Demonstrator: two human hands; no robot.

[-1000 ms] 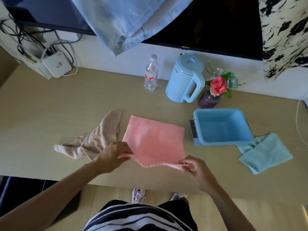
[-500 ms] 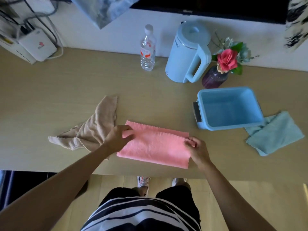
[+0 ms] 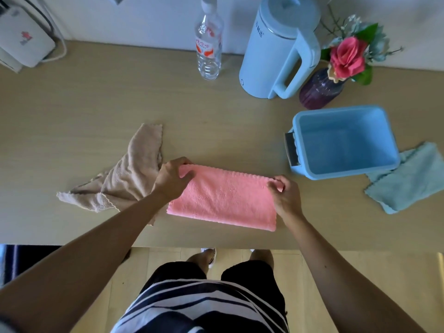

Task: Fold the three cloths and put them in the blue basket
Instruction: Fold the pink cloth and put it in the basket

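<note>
A pink cloth (image 3: 223,197) lies folded in half on the wooden table, a long strip near the front edge. My left hand (image 3: 171,177) pinches its far left corner. My right hand (image 3: 284,195) pinches its far right corner. A beige cloth (image 3: 125,179) lies crumpled to the left, touching my left wrist. A pale green cloth (image 3: 410,179) lies loosely on the right, partly behind the blue basket (image 3: 300,131). The basket stands with nothing in it, right of the pink cloth.
A light blue kettle (image 3: 276,46), a clear water bottle (image 3: 209,44) and a purple vase with a pink flower (image 3: 319,92) stand along the back wall. A white router box (image 3: 22,42) sits at the far left. The table's front edge (image 3: 216,245) runs close below the pink cloth.
Both hands carried the pink cloth's near edge over to its far edge, folding it in half. The hands now hold the far corners. The view has tilted downward.
</note>
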